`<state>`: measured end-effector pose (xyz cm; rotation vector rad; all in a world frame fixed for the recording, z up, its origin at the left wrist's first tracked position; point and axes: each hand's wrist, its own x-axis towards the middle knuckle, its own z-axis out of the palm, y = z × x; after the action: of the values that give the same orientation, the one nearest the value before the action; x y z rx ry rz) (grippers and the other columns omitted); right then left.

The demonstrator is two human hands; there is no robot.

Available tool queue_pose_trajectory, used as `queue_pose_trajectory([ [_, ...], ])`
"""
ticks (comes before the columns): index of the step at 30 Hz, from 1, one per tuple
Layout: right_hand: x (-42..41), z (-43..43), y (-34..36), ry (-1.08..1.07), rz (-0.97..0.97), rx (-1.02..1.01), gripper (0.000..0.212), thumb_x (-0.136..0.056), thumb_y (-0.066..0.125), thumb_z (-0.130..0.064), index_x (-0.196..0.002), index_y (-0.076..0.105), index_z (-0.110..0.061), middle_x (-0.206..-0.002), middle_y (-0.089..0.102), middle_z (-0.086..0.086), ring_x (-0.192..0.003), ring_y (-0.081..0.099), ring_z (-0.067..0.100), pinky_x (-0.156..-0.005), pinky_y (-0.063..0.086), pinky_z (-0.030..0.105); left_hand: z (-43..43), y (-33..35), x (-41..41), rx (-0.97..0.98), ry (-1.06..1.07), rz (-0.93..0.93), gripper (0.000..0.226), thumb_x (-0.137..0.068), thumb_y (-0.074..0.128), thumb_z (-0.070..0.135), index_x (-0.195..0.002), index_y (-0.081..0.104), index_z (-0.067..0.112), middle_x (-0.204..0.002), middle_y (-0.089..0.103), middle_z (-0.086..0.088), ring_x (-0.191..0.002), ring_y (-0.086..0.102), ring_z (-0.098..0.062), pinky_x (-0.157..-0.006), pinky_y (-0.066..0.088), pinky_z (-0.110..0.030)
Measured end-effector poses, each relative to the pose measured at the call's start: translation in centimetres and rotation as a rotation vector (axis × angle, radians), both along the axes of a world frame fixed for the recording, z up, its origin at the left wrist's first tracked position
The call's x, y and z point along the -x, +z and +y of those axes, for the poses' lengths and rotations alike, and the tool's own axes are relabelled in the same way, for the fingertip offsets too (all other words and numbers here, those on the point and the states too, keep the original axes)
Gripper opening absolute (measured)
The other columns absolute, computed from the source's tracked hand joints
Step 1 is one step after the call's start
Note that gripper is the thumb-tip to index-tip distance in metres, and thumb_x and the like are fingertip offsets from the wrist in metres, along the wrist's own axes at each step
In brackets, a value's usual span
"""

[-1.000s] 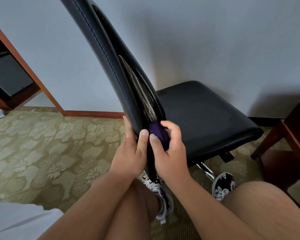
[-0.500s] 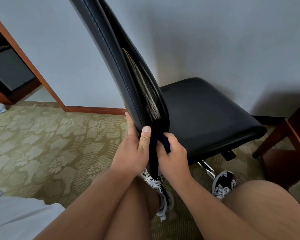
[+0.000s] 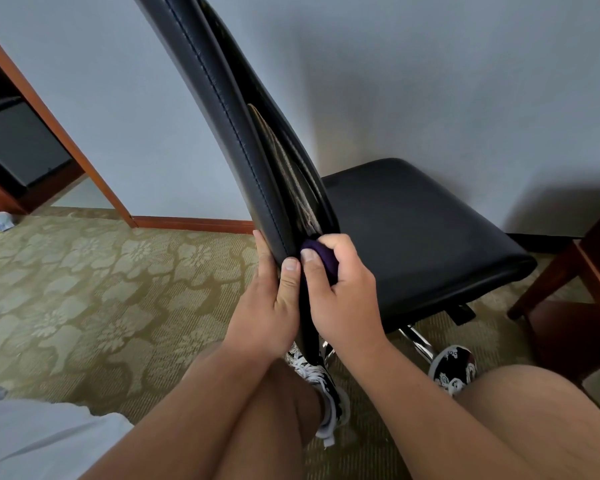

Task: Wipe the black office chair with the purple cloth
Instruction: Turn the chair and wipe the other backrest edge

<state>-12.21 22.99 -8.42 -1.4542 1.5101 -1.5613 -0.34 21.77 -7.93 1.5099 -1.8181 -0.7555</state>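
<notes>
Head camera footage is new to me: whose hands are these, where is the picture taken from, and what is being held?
There is no robot here. A person wears one wide-angle camera on the head, looking down at their own arms, knees and shoes. The left hand grips the backrest edge of the black office chair, seen edge-on. The right hand holds a bunched purple cloth against the backrest, on the side facing the seat. The chair stands on patterned carpet.

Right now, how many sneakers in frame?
2. One sneaker sits under the office chair's backrest, partly hidden by a knee; the other sneaker is right of the chrome base leg, behind the right knee.
</notes>
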Motion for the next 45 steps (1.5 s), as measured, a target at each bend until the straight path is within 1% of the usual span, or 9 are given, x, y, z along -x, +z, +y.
queue_pose_trajectory([
  [3, 0.0, 0.0, -1.8, -0.045, 0.026, -0.036, 0.007, -0.097, 0.058, -0.039, -0.095, 0.056, -0.032, -0.084, 0.064, -0.012, -0.080, 0.063, 0.009, -0.071, 0.054, 0.042, 0.1, 0.1, 0.1, -0.005, -0.003, -0.005, 0.088, -0.082, 0.011, 0.084, -0.158, 0.003, 0.040, -0.140, 0.058, 0.007, -0.125, 0.057, -0.016, -0.104, 0.044, -0.043],
  [7, -0.2, 0.4, -3.3, -0.079, -0.017, -0.130, 0.010, -0.096, 0.058, -0.041, -0.095, 0.053, -0.033, -0.080, 0.064, -0.011, -0.076, 0.064, 0.009, -0.069, 0.055, 0.044, 0.1, 0.1, 0.0, -0.012, 0.011, -0.018, 0.089, -0.083, 0.009, 0.083, -0.159, 0.005, 0.036, -0.138, 0.059, 0.007, -0.124, 0.057, -0.017, -0.102, 0.043, -0.039],
  [17, 0.0, -0.3, 2.8, -0.092, -0.077, 0.039, 0.020, -0.091, 0.069, -0.034, -0.097, 0.053, -0.023, -0.080, 0.060, -0.013, -0.079, 0.060, 0.004, -0.065, 0.050, 0.023, 0.1, 0.1, -0.2, -0.018, -0.026, 0.043, 0.088, -0.082, 0.014, 0.084, -0.158, 0.001, 0.042, -0.146, 0.052, 0.013, -0.133, 0.051, -0.009, -0.111, 0.039, -0.041],
  [22, 0.1, -0.4, 2.3, -0.105, -0.016, 0.002, 0.020, -0.092, 0.066, -0.036, -0.091, 0.049, -0.025, -0.073, 0.060, -0.010, -0.070, 0.060, 0.008, -0.065, 0.053, 0.036, 0.1, 0.0, -0.3, -0.026, -0.033, 0.057, 0.087, -0.082, 0.014, 0.084, -0.158, 0.004, 0.042, -0.148, 0.050, 0.015, -0.134, 0.049, -0.007, -0.112, 0.038, -0.041],
  [28, 0.1, -0.1, -0.8, -0.150, -0.020, -0.093, 0.025, -0.091, 0.067, -0.037, -0.085, 0.046, -0.026, -0.067, 0.060, -0.008, -0.063, 0.060, 0.008, -0.063, 0.053, 0.042, 0.1, 0.2, -0.1, -0.045, -0.019, 0.043, 0.088, -0.082, 0.011, 0.083, -0.158, 0.003, 0.040, -0.145, 0.051, 0.018, -0.131, 0.048, -0.003, -0.099, 0.033, -0.022],
  [32, 0.2, 0.0, -1.2, -0.140, -0.044, -0.135, 0.024, -0.091, 0.068, -0.038, -0.086, 0.047, -0.027, -0.071, 0.062, -0.007, -0.065, 0.061, 0.009, -0.064, 0.054, 0.044, 0.2, 0.2, 0.1, -0.035, -0.004, 0.044, 0.090, -0.080, 0.010, 0.086, -0.158, -0.001, 0.041, -0.143, 0.053, 0.017, -0.126, 0.049, 0.000, -0.098, 0.032, -0.021],
  [38, 0.7, -0.6, 1.4, -0.062, -0.107, -0.078, 0.017, -0.089, 0.072, -0.031, -0.090, 0.057, -0.024, -0.078, 0.064, -0.007, -0.074, 0.062, 0.007, -0.065, 0.051, 0.024, 0.2, 0.2, 0.2, -0.036, 0.001, 0.043, 0.087, -0.081, 0.012, 0.084, -0.157, 0.000, 0.044, -0.144, 0.052, 0.016, -0.128, 0.050, -0.004, -0.104, 0.037, -0.032],
  [42, 1.1, -0.8, 3.9, 0.011, -0.147, 0.000, 0.012, -0.089, 0.073, -0.025, -0.094, 0.064, -0.021, -0.080, 0.066, -0.010, -0.080, 0.064, 0.003, -0.067, 0.048, 0.013, 0.5, 0.5, 0.3, -0.040, 0.012, 0.040, 0.084, -0.085, 0.012, 0.080, -0.159, 0.002, 0.039, -0.130, 0.057, 0.019, -0.121, 0.052, 0.000, -0.098, 0.039, -0.030],
  [45, 1.1, -0.6, 5.5, 0.046, -0.176, 0.082, 0.010, -0.090, 0.074, -0.022, -0.094, 0.066, -0.016, -0.076, 0.066, -0.008, -0.074, 0.065, 0.000, -0.062, 0.046, 0.009, 0.7, 1.0, 0.5, -0.070, -0.003, 0.051, 0.075, -0.092, 0.015, 0.070, -0.158, -0.006, 0.042, -0.131, 0.039, 0.031, -0.117, 0.035, 0.016, -0.098, 0.030, -0.019],
])
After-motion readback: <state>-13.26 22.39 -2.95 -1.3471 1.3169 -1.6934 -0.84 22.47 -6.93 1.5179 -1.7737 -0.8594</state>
